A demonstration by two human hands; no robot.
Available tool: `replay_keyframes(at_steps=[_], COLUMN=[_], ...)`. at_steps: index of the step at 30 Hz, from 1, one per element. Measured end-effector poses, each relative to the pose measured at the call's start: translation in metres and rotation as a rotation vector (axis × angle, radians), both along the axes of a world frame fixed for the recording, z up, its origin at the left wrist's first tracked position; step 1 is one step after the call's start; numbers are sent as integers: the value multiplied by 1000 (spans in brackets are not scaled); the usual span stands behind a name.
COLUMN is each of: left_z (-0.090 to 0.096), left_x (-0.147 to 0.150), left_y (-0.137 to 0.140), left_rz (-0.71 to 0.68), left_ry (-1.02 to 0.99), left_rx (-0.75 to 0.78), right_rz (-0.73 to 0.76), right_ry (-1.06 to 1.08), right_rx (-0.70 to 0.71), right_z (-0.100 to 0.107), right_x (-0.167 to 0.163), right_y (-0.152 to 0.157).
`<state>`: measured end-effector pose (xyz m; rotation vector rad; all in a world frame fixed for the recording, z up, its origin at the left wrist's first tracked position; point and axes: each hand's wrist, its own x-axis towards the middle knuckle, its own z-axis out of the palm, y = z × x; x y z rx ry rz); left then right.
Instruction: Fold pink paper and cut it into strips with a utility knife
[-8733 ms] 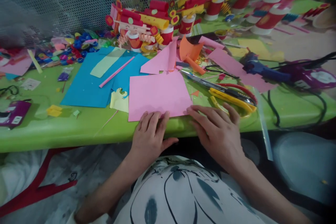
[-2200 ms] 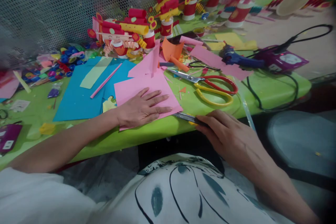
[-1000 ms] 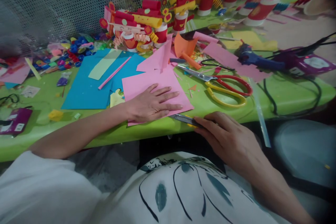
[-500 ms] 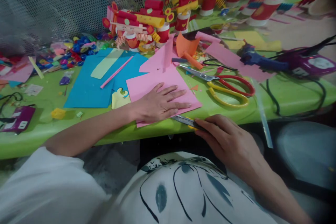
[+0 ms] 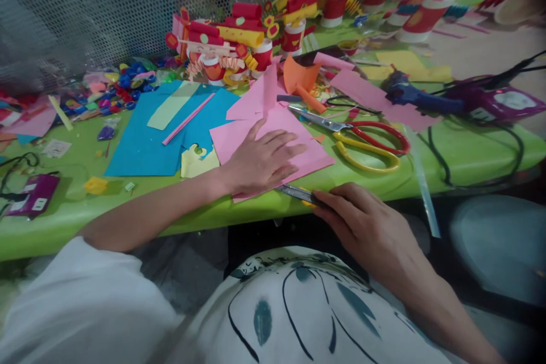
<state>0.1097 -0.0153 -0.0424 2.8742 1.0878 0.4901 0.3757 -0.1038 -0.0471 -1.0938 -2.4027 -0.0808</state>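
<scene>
My left hand (image 5: pixel 267 159) lies on a pink sheet of paper (image 5: pixel 311 145), its fingers spread and pointing right. The sheet rests at the table's front edge. My right hand (image 5: pixel 362 216) is wrapped round a utility knife (image 5: pixel 295 193) with a grey and yellow body. The knife's tip points left and meets the near edge of the pink sheet, just below my left hand; the blade's very end is hidden there. Behind my right hand lie large scissors (image 5: pixel 362 136) with one red and one yellow handle.
Blue paper (image 5: pixel 140 136) with a pale green strip lies left. Several red and yellow paper-and-cup models (image 5: pixel 247 40) stand behind. A glue gun (image 5: pixel 422 96) and a purple device (image 5: pixel 497 99) with cables are at right. A clear stick (image 5: pixel 422 182) overhangs the table edge.
The pink sheet has shifted slightly right and turned a little under my left hand. My right hand and the knife have moved slightly left.
</scene>
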Motion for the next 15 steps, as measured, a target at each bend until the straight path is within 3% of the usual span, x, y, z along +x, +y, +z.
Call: replay_keyframes(at_steps=[3, 6, 10, 15], left_z=[12, 22, 20, 4], left_x=[-6, -26, -65, -88], left_y=[-1, -3, -14, -32], left_rz=[2, -77, -175, -82], left_ry=[-192, -254, -45, 178], left_rx=[3, -140, -237, -256], right_rz=[-13, -9, -8, -7], right_ry=[-19, -18, -4, 14], right_rx=[12, 8, 10, -17], right_z=[0, 0, -1, -3], right_x=[1, 2, 3, 4], right_y=[0, 1, 1, 2])
